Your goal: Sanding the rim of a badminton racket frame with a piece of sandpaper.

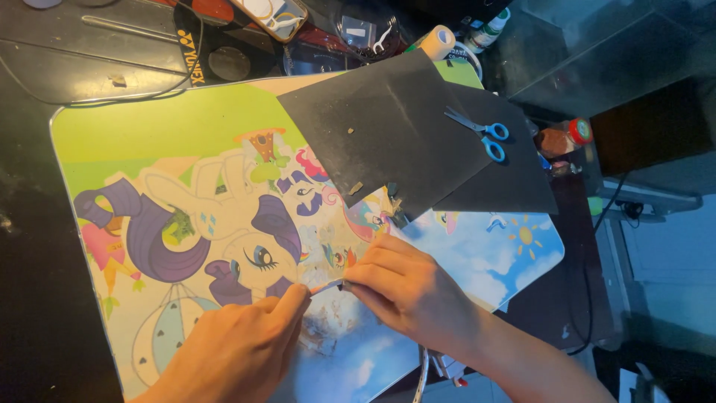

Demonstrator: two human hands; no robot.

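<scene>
My left hand [239, 347] and my right hand [406, 287] meet over the near part of a small table [112, 134] with a colourful cartoon pony print. Between them they pinch a small thin pale strip [328, 286], the left hand with thumb and forefinger at its left end, the right hand with closed fingers over its right end. What the strip is made of I cannot tell. Two black sheets [388, 127] lie overlapping at the far side of the table, with blue-handled scissors [481, 133] on top. Small dark scraps [393, 203] lie at the sheets' near edge.
A tape roll [440, 41] and a small bottle [488, 31] stand beyond the black sheets. A red-capped bottle [567, 138] lies off the table's right edge. A black racket bag [112, 52] lies at the far left. Cables run along the floor at the right.
</scene>
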